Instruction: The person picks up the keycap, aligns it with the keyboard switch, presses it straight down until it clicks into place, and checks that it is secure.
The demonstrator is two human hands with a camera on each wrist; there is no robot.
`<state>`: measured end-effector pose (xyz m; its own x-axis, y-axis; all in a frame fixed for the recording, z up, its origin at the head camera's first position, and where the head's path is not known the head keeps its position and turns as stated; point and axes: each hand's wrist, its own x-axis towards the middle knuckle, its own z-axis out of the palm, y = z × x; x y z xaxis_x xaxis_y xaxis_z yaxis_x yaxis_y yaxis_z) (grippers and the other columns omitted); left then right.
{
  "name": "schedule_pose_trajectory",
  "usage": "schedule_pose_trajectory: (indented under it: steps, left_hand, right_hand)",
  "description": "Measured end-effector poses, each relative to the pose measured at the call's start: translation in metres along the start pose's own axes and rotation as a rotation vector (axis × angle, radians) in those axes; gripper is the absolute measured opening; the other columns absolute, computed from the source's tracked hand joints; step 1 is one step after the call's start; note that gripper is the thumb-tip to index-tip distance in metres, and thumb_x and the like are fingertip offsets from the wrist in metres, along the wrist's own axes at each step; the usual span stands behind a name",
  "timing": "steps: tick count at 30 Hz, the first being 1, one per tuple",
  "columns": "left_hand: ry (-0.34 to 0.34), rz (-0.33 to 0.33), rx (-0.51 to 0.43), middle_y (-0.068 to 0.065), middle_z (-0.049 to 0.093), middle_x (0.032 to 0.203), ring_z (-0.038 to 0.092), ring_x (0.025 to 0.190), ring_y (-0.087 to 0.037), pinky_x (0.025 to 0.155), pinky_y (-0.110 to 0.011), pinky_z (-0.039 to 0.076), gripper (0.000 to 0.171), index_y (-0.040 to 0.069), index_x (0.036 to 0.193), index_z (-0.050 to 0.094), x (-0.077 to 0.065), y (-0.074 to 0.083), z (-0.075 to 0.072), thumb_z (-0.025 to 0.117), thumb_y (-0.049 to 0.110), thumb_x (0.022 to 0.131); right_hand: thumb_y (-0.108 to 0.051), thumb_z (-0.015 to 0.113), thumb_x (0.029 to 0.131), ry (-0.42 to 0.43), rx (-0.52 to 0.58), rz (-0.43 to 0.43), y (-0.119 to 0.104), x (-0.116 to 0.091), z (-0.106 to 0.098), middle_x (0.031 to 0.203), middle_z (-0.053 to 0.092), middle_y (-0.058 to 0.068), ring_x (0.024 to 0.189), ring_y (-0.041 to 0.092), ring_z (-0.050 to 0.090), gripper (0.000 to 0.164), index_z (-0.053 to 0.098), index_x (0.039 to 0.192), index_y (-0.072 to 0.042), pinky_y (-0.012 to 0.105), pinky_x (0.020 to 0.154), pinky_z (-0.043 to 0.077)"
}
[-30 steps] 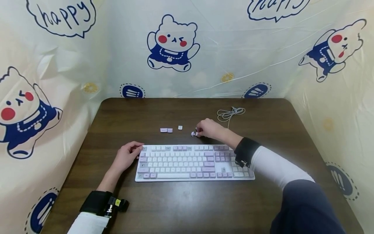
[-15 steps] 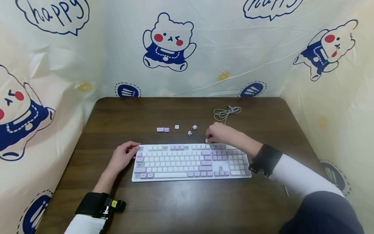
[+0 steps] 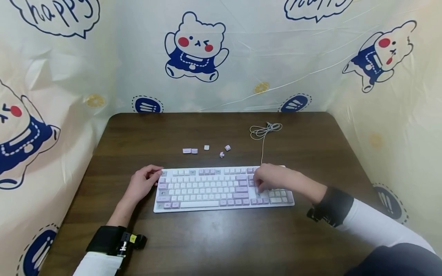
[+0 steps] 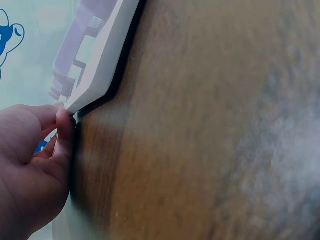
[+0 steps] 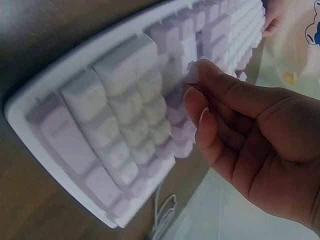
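Here, a white and purple keyboard (image 3: 214,190) is seen on a brown table (image 3: 221,237). Its far left corner is pinched by the left hand (image 3: 142,183), with the fingers bent at the edge. A small purple key (image 5: 192,72) is pinched by the right hand (image 3: 274,177) between the thumb and a finger, and the other fingers are bent too. That key is held at the right part of the keyboard, by a pale patch (image 5: 172,70) near white keys and purple keys. Whether the keyboard is touched by the key cannot be told, as things are blurred there.

Behind the keyboard, more keys are laid on the table. A long purple key (image 3: 187,151) and a short purple key (image 3: 195,151) are set side by side. To their right a white key (image 3: 206,147) is found, then a turned key (image 3: 227,147), and, closer to the keyboard, a tipped key (image 3: 221,155). A pale cord (image 3: 266,130) is bundled at the back right, with one end led down to the keyboard. On the wrists, black bands (image 3: 107,239) are worn. The walls are covered with pale cloth (image 3: 138,57), and bears (image 3: 195,48) are printed on it.
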<state>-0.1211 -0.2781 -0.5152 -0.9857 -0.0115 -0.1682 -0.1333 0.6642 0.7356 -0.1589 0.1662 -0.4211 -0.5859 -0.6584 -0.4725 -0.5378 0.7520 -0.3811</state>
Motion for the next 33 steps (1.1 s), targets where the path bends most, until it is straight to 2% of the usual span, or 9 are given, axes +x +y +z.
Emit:
schedule_pose_trajectory:
  steps: [6, 15, 19, 26, 33]
  left_hand:
    - [-0.018, -0.008, -0.009, -0.013, 0.064, 0.107, 0.058, 0.089, -0.026, 0.076, -0.032, 0.048, 0.033, 0.009, 0.135, 0.066, 0.0003, 0.0007, -0.0006, 0.057, 0.028, 0.109]
    - [-0.009, -0.001, -0.017, -0.013, 0.064, 0.106, 0.057, 0.088, -0.025, 0.076, -0.033, 0.047, 0.034, 0.008, 0.134, 0.067, 0.0003, 0.0003, -0.0007, 0.057, 0.028, 0.109]
    - [-0.007, 0.005, -0.013, -0.013, 0.064, 0.105, 0.057, 0.088, -0.026, 0.076, -0.033, 0.047, 0.034, 0.008, 0.134, 0.067, 0.0004, -0.0001, -0.0005, 0.057, 0.029, 0.109]
    - [0.002, 0.018, -0.008, -0.013, 0.065, 0.106, 0.057, 0.087, -0.025, 0.073, -0.030, 0.048, 0.034, 0.007, 0.134, 0.067, 0.0003, -0.0005, -0.0030, 0.057, 0.028, 0.109]
    - [-0.008, 0.009, -0.016, -0.013, 0.064, 0.106, 0.057, 0.088, -0.026, 0.075, -0.031, 0.047, 0.035, 0.008, 0.134, 0.066, 0.0009, -0.0011, -0.0006, 0.057, 0.029, 0.109]
  right_hand:
    - [-0.009, 0.082, 0.090, -0.008, -0.018, -0.019, 0.0000, -0.0001, 0.0063, 0.072, 0.062, -0.004, 0.069, 0.012, 0.054, 0.008, 0.076, 0.085, -0.010, 0.027, 0.068, 0.047]
    - [-0.010, 0.082, 0.090, -0.020, 0.020, 0.010, -0.0003, -0.0004, 0.0073, 0.074, 0.064, -0.005, 0.069, 0.012, 0.056, 0.006, 0.077, 0.088, -0.011, 0.027, 0.069, 0.048]
    - [-0.009, 0.081, 0.091, -0.057, 0.049, 0.030, -0.0001, -0.0014, 0.0077, 0.074, 0.064, -0.004, 0.068, 0.013, 0.057, 0.009, 0.075, 0.084, -0.013, 0.028, 0.067, 0.049]
    - [-0.013, 0.082, 0.091, -0.011, -0.008, -0.017, 0.0014, 0.0001, 0.0071, 0.074, 0.061, -0.007, 0.072, 0.012, 0.055, 0.007, 0.076, 0.087, -0.013, 0.028, 0.072, 0.047]
    - [-0.009, 0.081, 0.091, -0.058, 0.073, -0.041, 0.0071, 0.0002, 0.0056, 0.071, 0.059, -0.004, 0.068, 0.010, 0.053, 0.013, 0.072, 0.081, -0.011, 0.025, 0.067, 0.045]
